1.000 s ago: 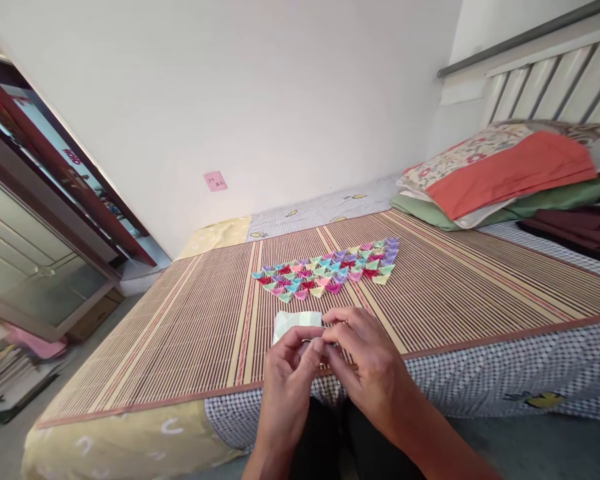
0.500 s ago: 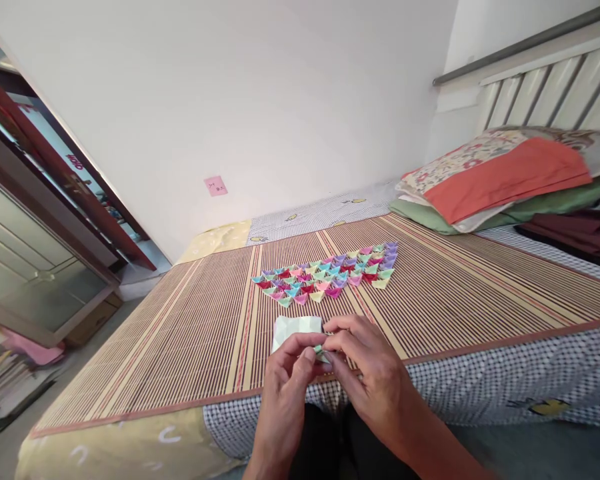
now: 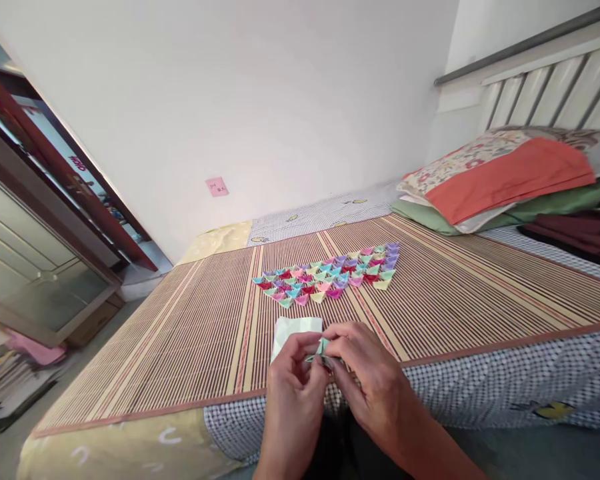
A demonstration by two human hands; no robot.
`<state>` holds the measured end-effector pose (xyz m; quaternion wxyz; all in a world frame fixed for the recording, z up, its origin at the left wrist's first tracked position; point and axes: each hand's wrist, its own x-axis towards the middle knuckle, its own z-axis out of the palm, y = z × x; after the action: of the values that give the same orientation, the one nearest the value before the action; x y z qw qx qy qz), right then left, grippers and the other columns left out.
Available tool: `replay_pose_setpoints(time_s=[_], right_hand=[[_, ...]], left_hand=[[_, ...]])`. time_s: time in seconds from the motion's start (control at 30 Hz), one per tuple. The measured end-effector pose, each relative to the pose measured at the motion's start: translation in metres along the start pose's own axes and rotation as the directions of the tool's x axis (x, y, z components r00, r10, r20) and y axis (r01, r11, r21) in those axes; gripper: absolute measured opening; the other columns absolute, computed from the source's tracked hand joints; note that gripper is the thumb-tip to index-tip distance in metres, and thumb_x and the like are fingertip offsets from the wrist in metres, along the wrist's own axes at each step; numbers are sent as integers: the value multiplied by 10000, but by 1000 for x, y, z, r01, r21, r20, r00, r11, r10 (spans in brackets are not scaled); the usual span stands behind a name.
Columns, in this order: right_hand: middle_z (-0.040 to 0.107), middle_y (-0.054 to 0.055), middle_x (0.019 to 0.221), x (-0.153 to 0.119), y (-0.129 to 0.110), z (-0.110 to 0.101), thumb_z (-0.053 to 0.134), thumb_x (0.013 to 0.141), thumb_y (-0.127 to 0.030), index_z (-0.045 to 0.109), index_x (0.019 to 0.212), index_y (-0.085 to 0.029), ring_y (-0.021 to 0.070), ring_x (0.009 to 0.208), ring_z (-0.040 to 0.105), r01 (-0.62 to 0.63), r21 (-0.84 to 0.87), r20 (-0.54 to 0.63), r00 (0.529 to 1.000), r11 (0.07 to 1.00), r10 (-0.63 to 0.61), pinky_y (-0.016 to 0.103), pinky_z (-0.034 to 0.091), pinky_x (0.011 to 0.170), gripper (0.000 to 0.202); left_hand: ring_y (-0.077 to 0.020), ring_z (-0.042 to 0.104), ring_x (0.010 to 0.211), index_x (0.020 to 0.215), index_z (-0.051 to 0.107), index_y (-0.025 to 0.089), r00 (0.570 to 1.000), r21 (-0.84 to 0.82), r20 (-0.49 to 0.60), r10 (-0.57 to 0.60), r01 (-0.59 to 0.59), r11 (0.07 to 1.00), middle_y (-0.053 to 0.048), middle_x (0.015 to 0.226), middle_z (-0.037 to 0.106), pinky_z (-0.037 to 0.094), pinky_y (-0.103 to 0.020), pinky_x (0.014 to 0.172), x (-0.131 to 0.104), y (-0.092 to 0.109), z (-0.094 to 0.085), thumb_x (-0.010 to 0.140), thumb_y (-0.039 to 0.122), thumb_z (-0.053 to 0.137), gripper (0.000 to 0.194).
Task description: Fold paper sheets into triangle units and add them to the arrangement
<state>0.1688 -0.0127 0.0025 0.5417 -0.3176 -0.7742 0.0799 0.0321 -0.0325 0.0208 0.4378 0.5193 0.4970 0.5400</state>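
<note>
Between my two hands is a small piece of pale green folded paper (image 3: 323,346), with a pointed tip showing above the fingers. My left hand (image 3: 296,383) pinches it from the left with thumb and fingers. From the right, the fingertips of my right hand (image 3: 367,367) grip the same paper; its lower part is hidden by the fingers. Just behind my left hand a pale whitish-green sheet (image 3: 296,326) lies on the striped mat. Farther back, rows of small folded paper boats (image 3: 325,275) in pink, purple, green, red and yellow stand close together.
A striped bamboo mat (image 3: 180,333) covers the bed. Pillows (image 3: 505,177) and dark folded cloth (image 3: 575,233) lie at the right by the white headboard (image 3: 555,87). A pink note (image 3: 217,187) is on the wall. A doorway and cabinet (image 3: 40,260) stand at the left.
The green paper has turned and now shows a raised point between the fingers. My left hand has shifted slightly right, its thumb closer to the right hand. The boats stay put.
</note>
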Motion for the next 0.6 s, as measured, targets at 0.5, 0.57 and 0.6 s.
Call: replay_pose_setpoints(time_s=[0.5, 0.57, 0.6], right_hand=[[637, 110, 1082, -10, 0, 6, 513, 935, -21, 589, 920, -213, 253, 991, 673, -39, -87, -39, 999, 995, 35, 398, 593, 811, 206], [632, 113, 1079, -9, 0, 6, 520, 940, -36, 592, 920, -210, 256, 990, 674, -84, -86, -38, 996, 993, 81, 394, 598, 796, 189], [630, 113, 1077, -9, 0, 6, 525, 943, -44, 591, 916, -209, 257, 988, 674, -104, -85, -41, 994, 991, 101, 392, 599, 789, 180]], left_hand=[[-126, 523, 568, 1052, 661, 190, 995, 68, -104, 5, 2, 998, 34, 670, 589, 422, -235, 553, 0, -22, 1, 872, 267, 664, 195], [-142, 547, 581, 1063, 655, 198, 993, 211, -98, 64, -42, 977, 26, 674, 606, 439, -257, 584, -2, -22, 1, 901, 250, 623, 174], [-148, 560, 584, 1046, 646, 200, 992, 276, -91, 85, -57, 959, 20, 680, 618, 444, -265, 594, -3, -22, 2, 914, 246, 604, 146]])
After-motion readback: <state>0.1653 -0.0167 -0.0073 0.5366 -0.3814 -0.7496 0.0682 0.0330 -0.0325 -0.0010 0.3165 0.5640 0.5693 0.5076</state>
